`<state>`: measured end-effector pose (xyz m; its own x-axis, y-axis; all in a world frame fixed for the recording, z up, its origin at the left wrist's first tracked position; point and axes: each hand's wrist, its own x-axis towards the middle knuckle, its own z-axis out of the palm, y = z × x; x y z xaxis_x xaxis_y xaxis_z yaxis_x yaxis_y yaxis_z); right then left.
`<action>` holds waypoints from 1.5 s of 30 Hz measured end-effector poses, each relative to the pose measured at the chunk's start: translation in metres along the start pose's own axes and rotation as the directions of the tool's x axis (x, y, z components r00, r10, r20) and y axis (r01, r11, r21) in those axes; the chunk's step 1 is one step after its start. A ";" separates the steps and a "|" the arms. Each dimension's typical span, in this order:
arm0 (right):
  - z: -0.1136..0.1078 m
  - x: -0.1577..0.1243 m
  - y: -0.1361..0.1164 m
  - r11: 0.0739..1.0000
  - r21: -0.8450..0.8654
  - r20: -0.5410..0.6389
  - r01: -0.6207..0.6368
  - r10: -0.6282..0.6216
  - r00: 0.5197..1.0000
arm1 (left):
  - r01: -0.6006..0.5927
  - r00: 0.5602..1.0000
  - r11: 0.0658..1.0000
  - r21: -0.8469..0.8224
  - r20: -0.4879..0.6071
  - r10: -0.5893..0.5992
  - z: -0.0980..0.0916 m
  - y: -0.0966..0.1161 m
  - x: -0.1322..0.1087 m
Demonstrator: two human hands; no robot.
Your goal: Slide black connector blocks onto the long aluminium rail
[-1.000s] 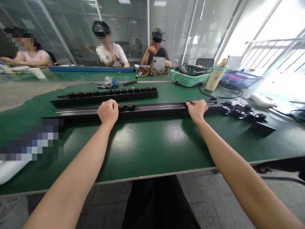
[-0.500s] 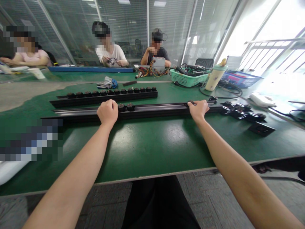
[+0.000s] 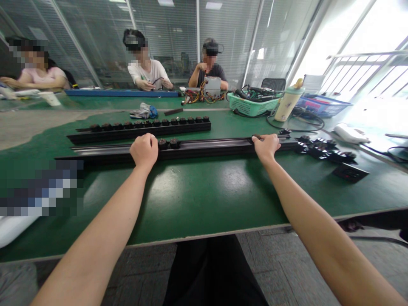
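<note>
A long black rail (image 3: pixel 207 147) lies crosswise on the green table (image 3: pixel 197 195) in front of me. My left hand (image 3: pixel 144 150) is closed over its near edge left of the middle. Right beside that hand two small black round parts (image 3: pixel 168 143) sit in the rail. My right hand (image 3: pixel 265 147) is closed over the rail further right. A second black rail (image 3: pixel 140 128) filled with a row of several round parts lies just behind, parallel to the first.
Loose black socket modules (image 3: pixel 321 149) lie right of the rail's end. A green basket (image 3: pixel 251 104), a cup (image 3: pixel 286 103) and cables stand at the back right. Three people sit at the far side. The table's near edge (image 3: pixel 204 236) runs across below my arms.
My right hand has slid a little to the right along the rail. The left hand and the rail stay where they were.
</note>
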<state>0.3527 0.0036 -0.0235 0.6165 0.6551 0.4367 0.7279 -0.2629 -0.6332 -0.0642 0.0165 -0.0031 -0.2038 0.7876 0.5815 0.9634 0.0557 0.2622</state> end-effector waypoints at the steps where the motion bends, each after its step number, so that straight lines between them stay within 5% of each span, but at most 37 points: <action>1: 0.000 0.000 0.000 1.000 0.004 0.000 -0.004 0.004 1.000 | -0.003 1.000 1.000 0.003 -0.005 0.003 0.000 0.000 0.000; 45: -0.006 0.006 0.003 0.997 0.000 0.002 -0.071 0.071 0.997 | -0.011 1.000 1.000 -0.006 -0.007 0.011 -0.001 0.000 -0.001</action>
<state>0.3607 0.0027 -0.0195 0.6662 0.6361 0.3894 0.6821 -0.3086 -0.6629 -0.0640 0.0152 -0.0030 -0.1944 0.7840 0.5895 0.9646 0.0436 0.2601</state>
